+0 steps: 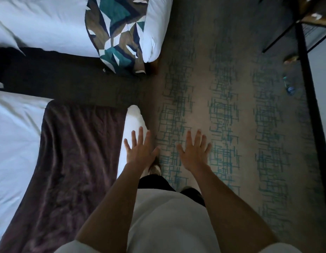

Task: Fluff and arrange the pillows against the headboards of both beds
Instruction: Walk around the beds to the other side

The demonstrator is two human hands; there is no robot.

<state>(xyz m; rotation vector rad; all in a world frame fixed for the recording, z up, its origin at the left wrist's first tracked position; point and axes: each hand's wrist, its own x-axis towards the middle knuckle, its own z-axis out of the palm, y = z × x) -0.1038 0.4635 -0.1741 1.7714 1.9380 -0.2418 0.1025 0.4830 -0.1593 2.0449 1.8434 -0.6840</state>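
Two beds with white covers fill the left side of the head view. The near bed (14, 136) has a dark brown throw (71, 154) across its foot end. The far bed (41, 24) carries a patterned teal, brown and white runner (118, 35). No pillows or headboards show. My left hand (140, 148) hangs open, fingers spread, over the white corner of the near bed. My right hand (194, 148) is open too, held flat above the carpet. Neither hand holds anything.
A patterned beige and teal carpet (222, 99) covers the floor ahead. A dark gap (67, 83) runs between the beds. At the right stand a black metal-framed desk or rack (304, 52) and a plastic bottle (289, 84) on the floor beside it.
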